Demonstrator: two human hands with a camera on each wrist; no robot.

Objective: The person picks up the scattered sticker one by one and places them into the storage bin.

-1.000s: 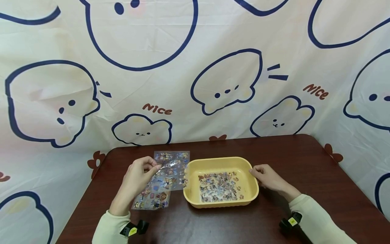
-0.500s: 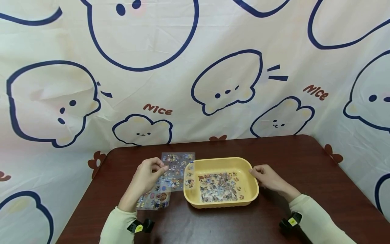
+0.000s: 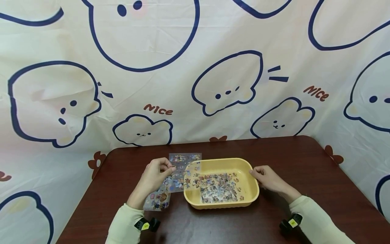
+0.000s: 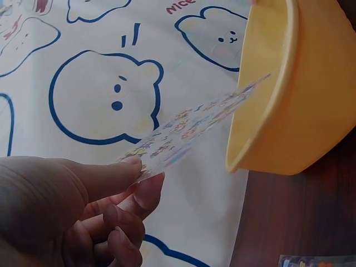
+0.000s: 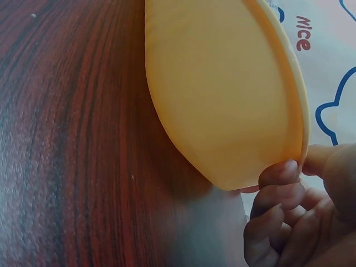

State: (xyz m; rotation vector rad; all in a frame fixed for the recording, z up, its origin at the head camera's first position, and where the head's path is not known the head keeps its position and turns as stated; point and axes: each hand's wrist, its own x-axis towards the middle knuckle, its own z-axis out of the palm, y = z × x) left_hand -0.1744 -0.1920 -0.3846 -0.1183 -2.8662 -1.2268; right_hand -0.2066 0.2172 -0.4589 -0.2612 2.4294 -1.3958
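Observation:
Between thumb and fingers, my left hand (image 3: 156, 174) pinches the left edge of a clear sticker sheet (image 4: 186, 129) printed with small colourful figures. That sheet reaches over the left rim of a yellow plastic basin (image 3: 220, 163), as the left wrist view also shows. Inside the basin, another sheet of small figure stickers (image 3: 218, 188) lies on the bottom. My right hand (image 3: 268, 177) grips the basin's right rim, thumb on one side and fingers on the other in the right wrist view. A further sticker sheet (image 3: 156, 200) lies on the table, partly covered in view by the held one.
The basin stands on a dark brown wooden table (image 3: 289, 152) with rounded far corners. Behind and at both sides hangs a white cloth (image 3: 182, 84) printed with blue-outlined cartoon animals. Each wrist wears a small black camera (image 3: 147, 224) on a strap.
My left hand has moved right with the sticker sheet, which now overlaps more of the basin's left part. The right hand and the basin have stayed in place.

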